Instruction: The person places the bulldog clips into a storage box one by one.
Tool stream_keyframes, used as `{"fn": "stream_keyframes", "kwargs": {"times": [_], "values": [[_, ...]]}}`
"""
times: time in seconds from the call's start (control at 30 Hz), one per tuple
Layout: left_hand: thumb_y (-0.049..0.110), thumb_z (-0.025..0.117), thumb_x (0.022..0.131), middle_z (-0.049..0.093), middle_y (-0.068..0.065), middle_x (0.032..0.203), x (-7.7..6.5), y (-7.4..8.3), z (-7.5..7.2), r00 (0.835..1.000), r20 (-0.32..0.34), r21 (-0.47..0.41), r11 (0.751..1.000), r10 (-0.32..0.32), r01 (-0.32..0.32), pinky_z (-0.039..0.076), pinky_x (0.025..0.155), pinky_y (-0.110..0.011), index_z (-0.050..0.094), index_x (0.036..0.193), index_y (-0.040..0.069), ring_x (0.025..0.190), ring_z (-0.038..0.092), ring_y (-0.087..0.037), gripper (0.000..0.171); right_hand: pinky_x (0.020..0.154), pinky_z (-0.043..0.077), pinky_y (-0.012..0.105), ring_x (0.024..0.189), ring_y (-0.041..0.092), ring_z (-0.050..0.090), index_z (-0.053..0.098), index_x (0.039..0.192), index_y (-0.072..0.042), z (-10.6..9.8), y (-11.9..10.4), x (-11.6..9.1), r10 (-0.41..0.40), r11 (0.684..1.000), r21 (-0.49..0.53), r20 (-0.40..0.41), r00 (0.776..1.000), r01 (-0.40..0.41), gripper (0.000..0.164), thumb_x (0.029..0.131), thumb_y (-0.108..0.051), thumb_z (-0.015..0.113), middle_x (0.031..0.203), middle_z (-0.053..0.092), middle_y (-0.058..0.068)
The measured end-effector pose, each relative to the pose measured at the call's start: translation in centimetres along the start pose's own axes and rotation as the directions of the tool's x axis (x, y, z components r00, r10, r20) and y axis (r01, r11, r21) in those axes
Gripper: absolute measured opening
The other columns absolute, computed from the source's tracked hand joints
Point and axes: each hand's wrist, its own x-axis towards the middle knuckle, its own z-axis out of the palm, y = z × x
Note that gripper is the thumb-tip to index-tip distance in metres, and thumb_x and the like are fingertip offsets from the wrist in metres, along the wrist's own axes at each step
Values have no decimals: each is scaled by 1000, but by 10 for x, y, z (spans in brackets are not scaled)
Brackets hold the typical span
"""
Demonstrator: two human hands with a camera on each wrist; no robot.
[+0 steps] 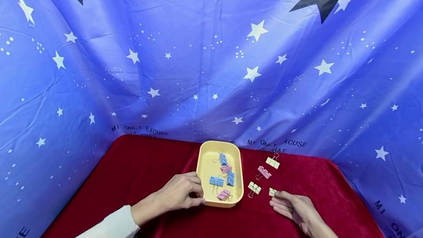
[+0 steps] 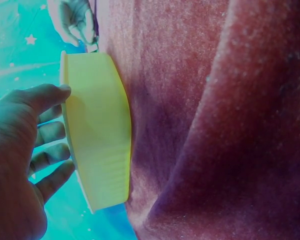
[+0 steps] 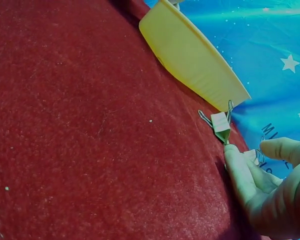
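A pale yellow plastic tray (image 1: 241,164) stands on the red cloth. My left hand (image 1: 180,192) grips its left rim near the front corner; in the left wrist view, thumb (image 2: 50,95) and fingers lie along the rim. Inside are three blue binder clips (image 1: 216,181) and two pink binder clips (image 1: 223,194). To the tray's right, my right hand (image 1: 299,208) pinches a yellow binder clip (image 1: 272,192) at its fingertips, partly hidden by them. Just left of that hand lies another yellow binder clip (image 1: 254,187), its wire handle toward the front.
Farther back on the right lie a pink binder clip (image 1: 264,172) and a yellow binder clip (image 1: 273,162). Red velvet cloth (image 1: 138,164) covers the table. A blue star-printed curtain (image 1: 198,65) hangs behind it and along both sides.
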Motion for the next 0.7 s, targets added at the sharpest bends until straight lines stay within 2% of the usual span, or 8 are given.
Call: {"fn": "stream_keyframes", "kwargs": {"times": [0.17, 0.4, 0.5, 0.7], "values": [[33, 96, 88, 71, 16, 81, 0, 0, 0, 1000, -5, -4, 1000, 0, 0, 52, 75, -14, 78, 79, 28, 86, 63, -2, 20, 92, 68, 32, 95, 17, 87, 84, 109, -9, 3, -1, -1, -13, 1000, -11, -14, 1000, 13, 31, 116, -11, 54, 104, 87, 8], [32, 96, 88, 72, 17, 82, 1, 0, 1, 1000, -3, -13, 1000, -7, 7, 53, 78, -14, 78, 79, 28, 89, 64, -2, 20, 90, 69, 33, 93, 18, 87, 79, 114, 6, 6, -4, -1, -23, 999, -32, -48, 999, 21, 31, 116, -11, 53, 103, 87, 10], [33, 96, 88, 71, 17, 82, 1, 0, 1, 1000, -2, -13, 1000, -9, 9, 53, 78, -14, 78, 79, 28, 88, 64, -2, 20, 89, 69, 33, 93, 19, 87, 78, 114, 7, 7, -5, -2, -21, 1000, -22, -58, 998, 20, 30, 115, -8, 53, 103, 87, 11], [32, 96, 87, 71, 17, 82, 0, 0, 1, 1000, -3, -18, 1000, -14, 14, 53, 77, -14, 78, 79, 27, 87, 63, -2, 20, 90, 69, 34, 94, 19, 87, 80, 111, 2, 6, -5, -6, -17, 1000, 1, -53, 998, 17, 26, 113, -3, 54, 103, 87, 13]]}}
